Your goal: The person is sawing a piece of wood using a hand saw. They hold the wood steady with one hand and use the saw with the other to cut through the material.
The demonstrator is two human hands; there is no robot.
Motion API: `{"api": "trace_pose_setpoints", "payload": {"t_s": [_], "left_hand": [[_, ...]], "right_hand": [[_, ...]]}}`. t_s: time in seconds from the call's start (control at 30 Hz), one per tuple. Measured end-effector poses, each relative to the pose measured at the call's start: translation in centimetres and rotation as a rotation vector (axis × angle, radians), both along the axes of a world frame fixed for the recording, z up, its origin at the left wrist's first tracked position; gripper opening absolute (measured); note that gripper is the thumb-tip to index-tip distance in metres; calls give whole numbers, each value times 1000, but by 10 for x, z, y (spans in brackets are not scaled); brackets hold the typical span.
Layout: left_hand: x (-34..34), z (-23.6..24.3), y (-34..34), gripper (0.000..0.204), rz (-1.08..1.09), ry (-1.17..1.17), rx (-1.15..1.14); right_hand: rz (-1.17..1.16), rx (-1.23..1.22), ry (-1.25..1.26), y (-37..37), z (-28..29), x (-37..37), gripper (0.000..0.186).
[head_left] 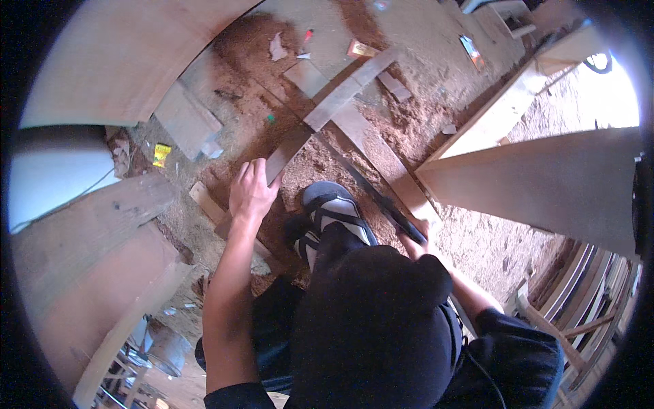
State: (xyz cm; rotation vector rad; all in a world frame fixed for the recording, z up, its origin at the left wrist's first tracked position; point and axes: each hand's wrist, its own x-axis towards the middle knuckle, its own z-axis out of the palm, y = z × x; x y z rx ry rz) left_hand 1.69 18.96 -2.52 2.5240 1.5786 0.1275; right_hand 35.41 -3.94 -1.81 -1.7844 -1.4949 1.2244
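A: Status on the hands?
B: Left grip (251, 191) clamped on the near end of a narrow wooden board (351, 88), fingers wrapped over it. Right grip (417, 242) closed round the dark handle of a handsaw (364, 180).
A: Where's the board?
B: Low over the floor (449, 85), ahead of the feet, running diagonally from left grip to upper right. Near part looks darker than the far part.
A: Saw vs board?
B: Blade slants up-left from right grip, far end meets the board where the tone changes. Can't tell how deep it sits, or whether the board is cut through.
A: Anything below?
B: A longer plank (388, 160) crosses under the board, roughly alongside the blade. Strapped sandal (334, 208) just left of the blade.
A: Surroundings?
B: Reddish sawdust (422, 126) on the floor, yellow packet (161, 155) out left, large pale panel (129, 61) upper left, stacked wooden strips (582, 286) lower right.
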Motion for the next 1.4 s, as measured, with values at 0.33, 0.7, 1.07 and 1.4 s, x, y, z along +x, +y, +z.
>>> {"api": "trace_pose_setpoints", "payload": {"t_s": [0.33, 0.7, 1.07, 1.4], "left_hand": [[1, 6, -2, 44, -11, -5, -13], [-14, -6, -9, 44, 0, 15, 45], [-7, 6, -7, 42, 21, -3, -85], [-14, -4, -11, 48, 30, -25, -61]], "right_hand": [[-266, -171, 120, 48, 10, -21, 16], [-147, -89, 283, 101, 25, -37, 19], [-159, -197, 10, 116, 1, -35, 33], [-65, 169, 48, 124, 18, -54, 16]]}}
